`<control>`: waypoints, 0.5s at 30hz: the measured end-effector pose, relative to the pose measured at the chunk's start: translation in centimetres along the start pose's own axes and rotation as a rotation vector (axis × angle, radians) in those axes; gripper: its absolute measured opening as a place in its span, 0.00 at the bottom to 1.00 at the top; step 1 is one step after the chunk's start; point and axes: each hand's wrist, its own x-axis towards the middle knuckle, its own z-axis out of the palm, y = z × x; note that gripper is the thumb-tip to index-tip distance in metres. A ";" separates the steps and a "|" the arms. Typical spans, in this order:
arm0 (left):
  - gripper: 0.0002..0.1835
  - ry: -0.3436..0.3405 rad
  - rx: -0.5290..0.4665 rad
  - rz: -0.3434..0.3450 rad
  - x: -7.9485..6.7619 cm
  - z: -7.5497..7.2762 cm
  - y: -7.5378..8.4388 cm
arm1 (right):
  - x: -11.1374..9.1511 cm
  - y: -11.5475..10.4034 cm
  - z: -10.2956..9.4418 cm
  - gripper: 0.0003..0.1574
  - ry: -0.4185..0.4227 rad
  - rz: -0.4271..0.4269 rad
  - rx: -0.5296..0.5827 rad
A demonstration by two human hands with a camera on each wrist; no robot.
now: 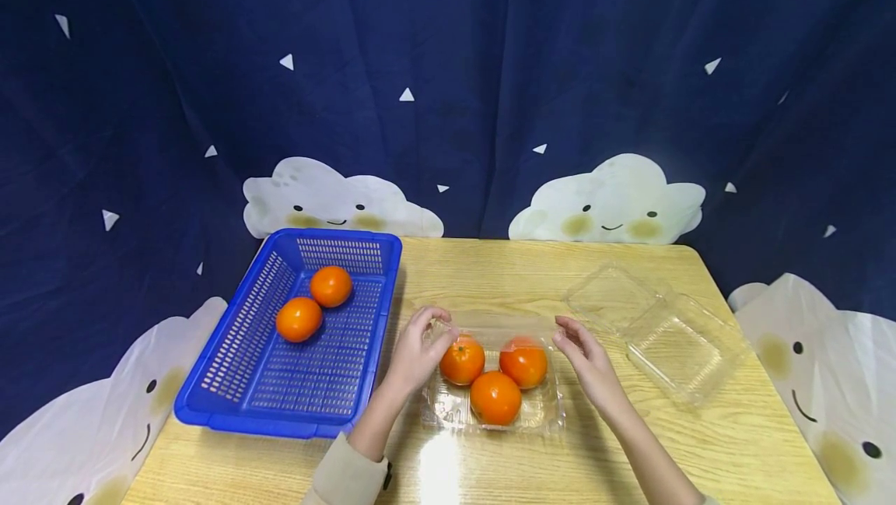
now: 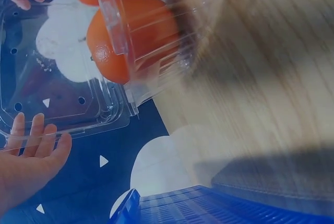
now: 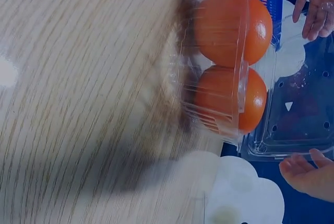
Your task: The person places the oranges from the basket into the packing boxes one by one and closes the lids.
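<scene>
Three oranges (image 1: 495, 398) sit in a clear plastic clamshell box (image 1: 448, 412) on the table. Its hinged lid (image 2: 62, 104) stands raised at the far side, with small round holes. My left hand (image 1: 416, 353) is at the lid's left edge, fingers loosely bent, fingertips right at the rim; the left wrist view shows them spread along it. At the opposite edge, my right hand (image 1: 591, 369) has its fingertips close to the lid, thumb and fingers apart. In the right wrist view, two oranges (image 3: 229, 98) show through the box wall.
A blue plastic basket (image 1: 280, 429) stands on the left with two more oranges (image 1: 299, 319) inside. Another clear clamshell box (image 1: 682, 345) lies opened out on the right of the wooden table (image 1: 483, 264). A dark blue curtain (image 1: 448, 61) with cloud pictures hangs behind.
</scene>
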 end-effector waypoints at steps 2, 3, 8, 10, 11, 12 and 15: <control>0.13 -0.007 0.006 0.010 -0.2 0.0 -0.1 | -0.1 0.0 0.2 0.33 0.009 0.015 -0.040; 0.13 -0.010 0.006 0.014 -0.3 0.0 -0.1 | -0.1 0.1 0.3 0.33 0.014 0.017 -0.054; 0.14 -0.019 0.020 0.039 -0.9 0.0 -0.5 | -0.5 0.5 0.7 0.35 0.029 -0.006 -0.078; 0.14 -0.023 0.029 0.058 -1.2 0.1 -0.7 | -0.7 0.8 0.8 0.35 0.037 -0.028 -0.094; 0.14 -0.024 0.038 0.073 -1.3 0.1 -0.9 | -0.9 0.9 0.9 0.35 0.041 -0.039 -0.103; 0.14 -0.027 0.048 0.088 -1.4 0.1 -1.0 | -1.1 1.1 0.9 0.34 0.046 -0.051 -0.105; 0.13 -0.040 0.065 0.115 -1.8 0.1 -1.4 | -1.4 1.7 1.1 0.33 0.065 -0.104 -0.131</control>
